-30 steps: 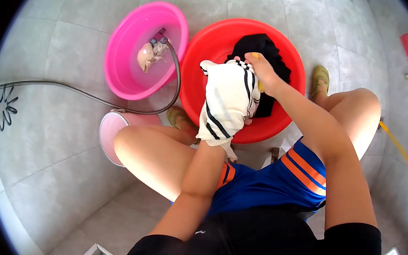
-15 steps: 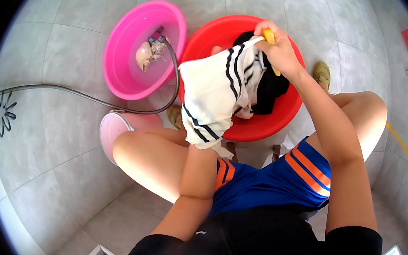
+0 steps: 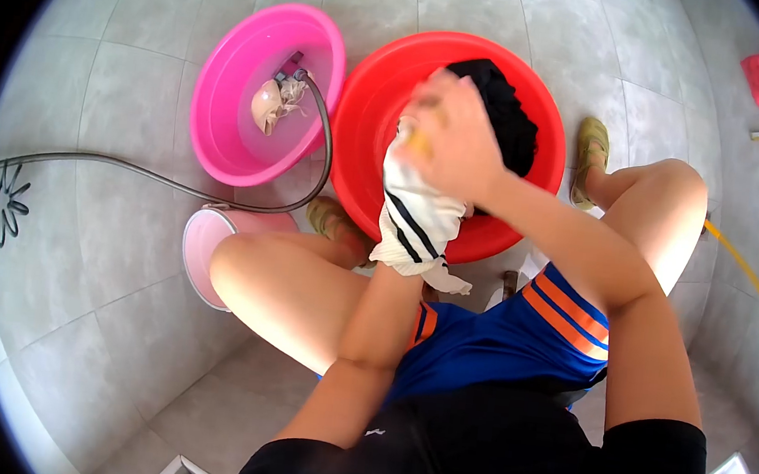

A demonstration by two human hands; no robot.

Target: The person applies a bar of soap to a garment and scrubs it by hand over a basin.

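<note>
A white garment with black stripes [image 3: 418, 227] covers my left forearm like a sleeve over the red basin [image 3: 362, 180]. My left hand is hidden beneath the cloth and my other hand. Blurred by motion, my right hand [image 3: 457, 139] lies over the upper part of the garment, its fingers round a yellow object [image 3: 419, 140] that is mostly covered. Dark cloth [image 3: 509, 122] lies in the basin beyond my right hand.
On the left, a pink basin [image 3: 215, 98] holds water, beige items [image 3: 267, 106] and the end of a grey hose [image 3: 135, 166]. A light pink bucket [image 3: 203, 252] stands by my left knee. A yellow hose [image 3: 754, 287] runs along the right.
My right hand has come down and left from the basin's far side onto the garment. The cloth was stretched out half a second ago and is now bunched along my left arm.
</note>
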